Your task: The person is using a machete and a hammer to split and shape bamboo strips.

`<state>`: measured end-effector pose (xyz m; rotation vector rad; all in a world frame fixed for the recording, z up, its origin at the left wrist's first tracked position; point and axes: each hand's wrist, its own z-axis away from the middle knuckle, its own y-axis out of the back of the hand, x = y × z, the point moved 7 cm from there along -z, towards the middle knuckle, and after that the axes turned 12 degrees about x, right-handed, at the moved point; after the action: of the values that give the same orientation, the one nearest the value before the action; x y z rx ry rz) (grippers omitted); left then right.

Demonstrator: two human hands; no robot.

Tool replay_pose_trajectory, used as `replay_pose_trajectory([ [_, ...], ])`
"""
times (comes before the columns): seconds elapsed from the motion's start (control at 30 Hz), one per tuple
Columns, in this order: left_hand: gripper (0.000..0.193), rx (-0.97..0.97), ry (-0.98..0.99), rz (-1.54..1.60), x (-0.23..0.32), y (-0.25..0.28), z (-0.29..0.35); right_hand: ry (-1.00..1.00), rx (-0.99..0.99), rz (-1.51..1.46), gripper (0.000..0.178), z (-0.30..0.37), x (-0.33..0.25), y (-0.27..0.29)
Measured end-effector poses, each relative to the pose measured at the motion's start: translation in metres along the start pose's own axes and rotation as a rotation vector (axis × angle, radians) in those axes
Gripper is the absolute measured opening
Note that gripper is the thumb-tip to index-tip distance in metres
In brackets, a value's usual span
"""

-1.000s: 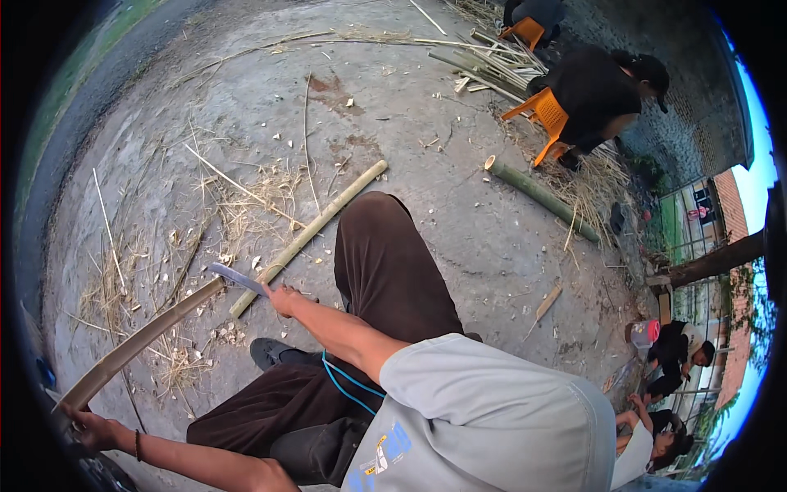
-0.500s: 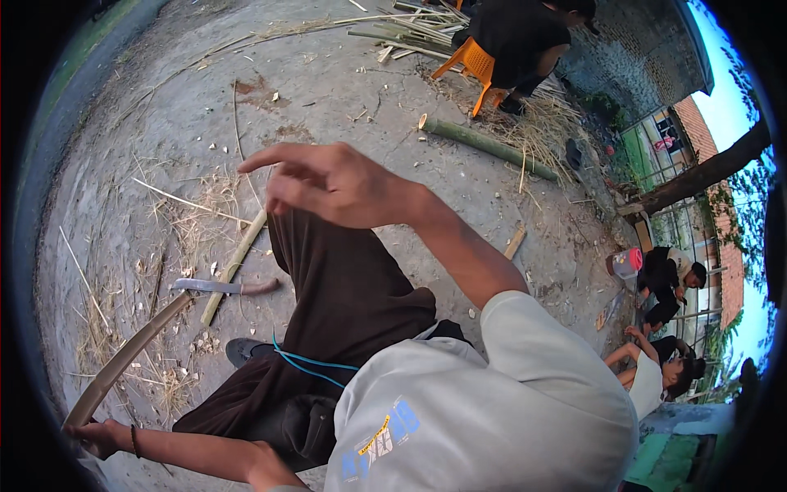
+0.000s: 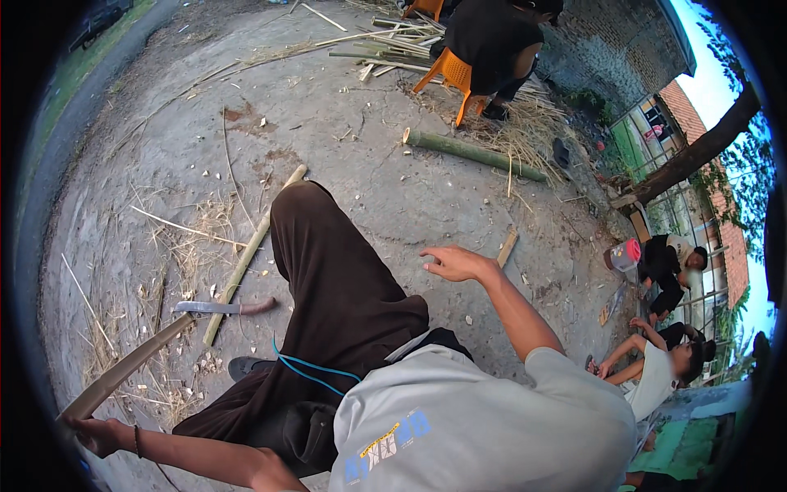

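My left hand [image 3: 100, 436], at the lower left, is closed round the near end of a flat bamboo slat [image 3: 131, 363]. The slat slants up and away, its far end near the machete. Out over the ground to the right of my knee, my right hand [image 3: 456, 263] holds nothing; its fingers are apart and point left. A machete [image 3: 206, 307] with a wooden handle lies across a bamboo stick [image 3: 239, 266] on the ground, left of my leg. A blue-green cord [image 3: 316, 362] hangs at my waist over my dark brown trousers.
Shavings [image 3: 215, 217] litter the concrete. Farther off lies a green bamboo pole [image 3: 475, 154]; a short bamboo piece [image 3: 507, 247] is beyond my right hand. A person sits on an orange chair [image 3: 451, 72] beside split bamboo [image 3: 402, 39]. Other people sit at the right near a pink-lidded container [image 3: 627, 252].
My right hand has swung down and to the right, away from in front of my knee. The left hand still grips the slat, nearly in place. The view has shifted slightly.
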<state>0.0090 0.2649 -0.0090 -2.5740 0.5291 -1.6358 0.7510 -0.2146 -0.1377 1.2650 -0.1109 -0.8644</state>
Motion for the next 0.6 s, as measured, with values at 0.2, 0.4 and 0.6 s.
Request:
replay_pose_trajectory([
  [0.2, 0.056, -0.045, -0.02, 0.044, 0.011, 0.011, -0.001, 0.054, -0.052, 0.007, 0.049, -0.012, -0.009, -0.025],
  [0.4, 0.059, -0.034, 0.106, 0.112, 0.012, 0.018, 0.008, 0.054, -0.024, -0.024, 0.057, -0.029, -0.023, -0.009],
  [0.6, 0.06, 0.011, 0.137, 0.157, 0.01, 0.031, 0.001, -0.118, 0.106, -0.019, 0.092, -0.051, 0.008, 0.04],
])
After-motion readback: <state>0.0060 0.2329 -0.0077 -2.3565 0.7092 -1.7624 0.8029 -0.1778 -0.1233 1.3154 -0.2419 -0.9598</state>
